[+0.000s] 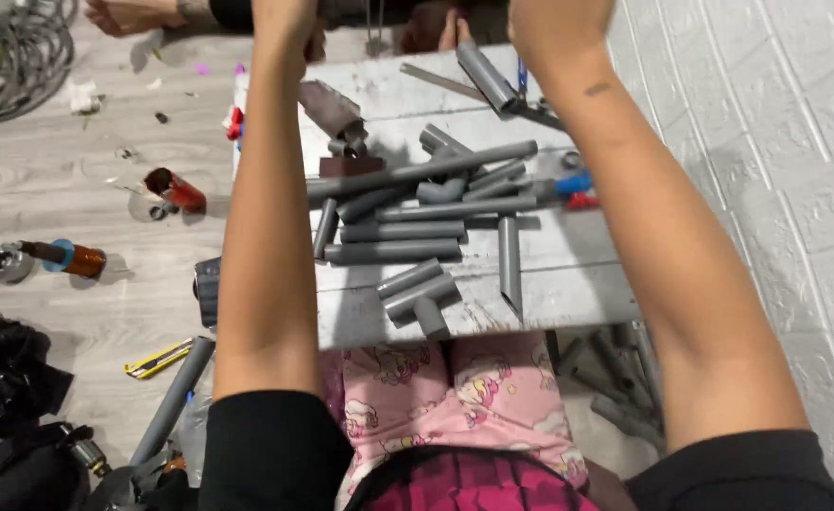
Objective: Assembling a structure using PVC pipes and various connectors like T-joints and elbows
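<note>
Both my arms reach forward over a low whitish wooden board (549,293) strewn with several grey plastic pipe pieces (393,251) and elbow fittings (440,189). My left hand (282,21) is at the top edge of the view, above a dark rusty metal piece (332,106); its fingers are cut off by the frame. My right hand (557,21) is also cut off at the top edge, just right of a short grey pipe (486,78) that lies tilted at the board's far end. Whether either hand holds anything is hidden.
A long grey pipe (173,397) and a yellow utility knife (157,360) lie on the floor at left, with red tubes (178,189), a black bag (5,378) and coiled cable (19,57). More pipes (615,378) lie under the board. Another person's limbs (128,14) show at the top. A white brick wall (776,142) stands at right.
</note>
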